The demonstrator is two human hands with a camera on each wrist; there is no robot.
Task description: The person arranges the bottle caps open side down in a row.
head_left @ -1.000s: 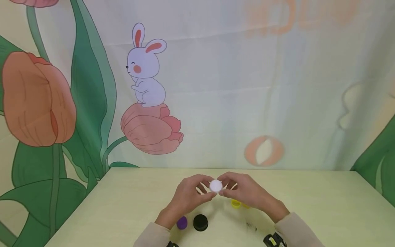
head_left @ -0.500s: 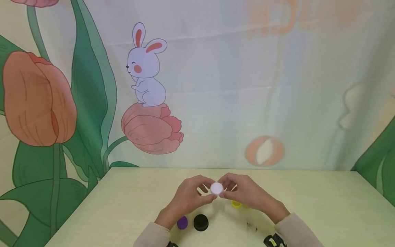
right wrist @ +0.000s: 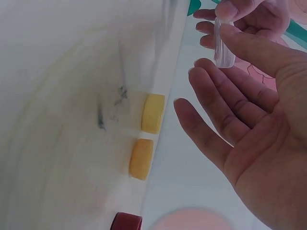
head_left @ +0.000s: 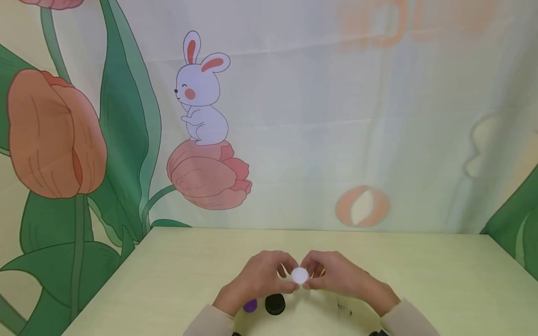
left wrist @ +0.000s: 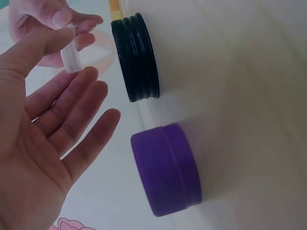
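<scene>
Between the two hands, above the table, is a small round white bottle cap point(head_left: 300, 276) with a ribbed side. My left hand point(head_left: 264, 275) pinches its left edge between thumb and finger, while the right hand point(head_left: 338, 276) pinches the opposite edge. From the left wrist view the cap point(left wrist: 71, 56) shows edge-on, its rim partly covered by fingertips. A black ribbed lid point(left wrist: 136, 57) and a purple cap point(left wrist: 166, 170) lie near the left hand. By the right hand are a yellow cap point(right wrist: 153, 114) and an orange-yellow cap point(right wrist: 141, 159), both hidden in the head view.
A dark red cap point(right wrist: 127, 222) is partly visible in the right wrist view. The pale table point(head_left: 185, 275) has dark marks point(head_left: 344, 308) near its front. Behind it hangs a printed cloth point(head_left: 302, 116) with a rabbit and tulips.
Both hands have come lower and closer to the wearer, with the white cap still held between them. The right hand now covers the yellow caps in the head view.
</scene>
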